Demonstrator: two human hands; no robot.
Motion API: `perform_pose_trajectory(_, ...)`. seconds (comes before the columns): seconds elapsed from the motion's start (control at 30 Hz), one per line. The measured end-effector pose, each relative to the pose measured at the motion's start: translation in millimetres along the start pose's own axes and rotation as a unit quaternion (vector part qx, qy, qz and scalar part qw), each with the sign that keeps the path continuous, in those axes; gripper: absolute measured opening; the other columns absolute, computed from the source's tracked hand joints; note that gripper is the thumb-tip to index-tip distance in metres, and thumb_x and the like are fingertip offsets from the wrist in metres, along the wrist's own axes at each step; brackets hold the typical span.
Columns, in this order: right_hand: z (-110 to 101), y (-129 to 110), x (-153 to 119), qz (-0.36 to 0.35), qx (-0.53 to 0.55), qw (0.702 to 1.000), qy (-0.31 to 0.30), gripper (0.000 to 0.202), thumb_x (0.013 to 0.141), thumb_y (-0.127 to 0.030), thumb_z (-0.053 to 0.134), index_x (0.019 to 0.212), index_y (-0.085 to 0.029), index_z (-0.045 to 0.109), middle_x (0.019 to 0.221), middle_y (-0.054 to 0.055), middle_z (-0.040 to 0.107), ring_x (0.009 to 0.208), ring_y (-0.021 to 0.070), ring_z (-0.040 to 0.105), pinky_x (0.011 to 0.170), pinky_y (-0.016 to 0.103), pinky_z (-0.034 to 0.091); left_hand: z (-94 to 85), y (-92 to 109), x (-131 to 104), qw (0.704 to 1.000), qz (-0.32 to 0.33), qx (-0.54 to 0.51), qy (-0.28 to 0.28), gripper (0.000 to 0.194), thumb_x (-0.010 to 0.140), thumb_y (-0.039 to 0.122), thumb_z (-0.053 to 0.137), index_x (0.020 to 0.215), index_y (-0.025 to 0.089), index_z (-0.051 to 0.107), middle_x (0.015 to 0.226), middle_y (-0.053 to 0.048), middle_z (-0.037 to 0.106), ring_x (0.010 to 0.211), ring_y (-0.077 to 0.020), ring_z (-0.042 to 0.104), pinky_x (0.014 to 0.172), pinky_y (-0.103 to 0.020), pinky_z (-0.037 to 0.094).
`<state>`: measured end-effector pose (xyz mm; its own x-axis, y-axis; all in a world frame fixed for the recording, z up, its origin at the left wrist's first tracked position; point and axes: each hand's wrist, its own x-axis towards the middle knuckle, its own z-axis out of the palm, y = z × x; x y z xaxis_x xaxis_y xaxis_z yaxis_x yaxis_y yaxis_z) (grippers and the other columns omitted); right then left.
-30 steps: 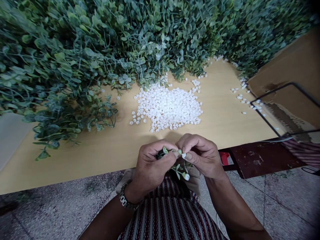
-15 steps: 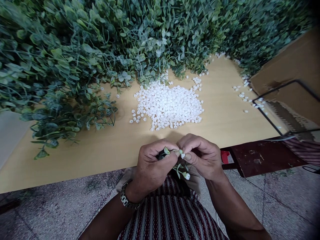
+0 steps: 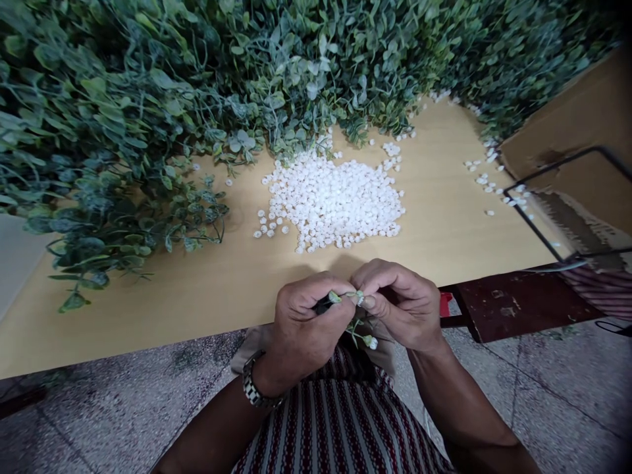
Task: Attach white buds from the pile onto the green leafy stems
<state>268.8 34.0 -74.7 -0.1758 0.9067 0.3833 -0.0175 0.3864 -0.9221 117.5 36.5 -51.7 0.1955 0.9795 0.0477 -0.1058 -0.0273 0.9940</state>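
My left hand (image 3: 309,326), with a metal watch at its wrist, pinches a thin green stem near the table's front edge. Fingertips of my right hand (image 3: 401,303) close on a small white flower piece (image 3: 360,297) at a green tip of that sprig. Both hands nearly touch. Below them hangs another part of the green sprig (image 3: 354,329) with a white bud (image 3: 371,342) on its end. A dark object, partly hidden, shows inside my left hand. Beyond my hands lies a pile of small white pieces (image 3: 340,201).
Dense green artificial foliage (image 3: 207,72) covers the back of the table (image 3: 187,289), with a clump reaching forward at left. At right stand a torn cardboard box (image 3: 573,131) and a black wire frame (image 3: 530,230), near scattered white pieces.
The right fingers have shifted slightly at the white piece, which now sits against the green tip. The hanging bud has moved a little. The whole view has shifted slightly.
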Motion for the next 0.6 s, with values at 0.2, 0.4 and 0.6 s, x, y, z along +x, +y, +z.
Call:
perform_pose_trajectory(0.2, -0.6, -7.8, 4.3, 0.002, -0.047, 0.998, 0.042, 0.012, 0.083, -0.02, 0.062, 0.095, -0.022, 0.063, 0.077, 0.002, 0.061, 0.071, 0.0143, 0.057, 0.06, 0.027, 0.048, -2.4, 1.7, 1.9, 0.987, -0.076, -0.139, 0.011, 0.008, 0.076, 0.02, 0.065, 0.07, 0.016, 0.066, 0.058, 0.001, 0.059, 0.051, -0.0098, 0.052, 0.052, -0.023, 0.044)
perform_pose_trajectory(0.4, -18.3, -12.4, -0.9, -0.024, -0.092, 0.992, 0.08, 0.016, 0.086, -0.021, 0.057, 0.099, -0.023, 0.065, 0.082, 0.003, 0.06, 0.077, 0.0156, 0.057, 0.067, 0.028, 0.049, -8.1, 5.9, 6.1, 0.95, -0.11, -0.274, 0.096, 0.01, 0.074, 0.023, 0.066, 0.07, 0.016, 0.059, 0.059, 0.002, 0.057, 0.052, -0.0088, 0.054, 0.051, -0.02, 0.045)
perform_pose_trajectory(0.6, -12.9, -15.1, -1.6, 0.055, -0.088, 0.995, -0.004, 0.034, 0.083, -0.021, 0.061, 0.117, -0.025, 0.055, 0.099, 0.005, 0.061, 0.078, 0.0139, 0.057, 0.068, 0.028, 0.05, -5.8, 6.5, 6.5, 0.937, -0.13, -0.305, 0.105, 0.012, 0.075, 0.023, 0.063, 0.071, 0.017, 0.054, 0.063, 0.002, 0.057, 0.055, -0.0086, 0.053, 0.053, -0.02, 0.045)
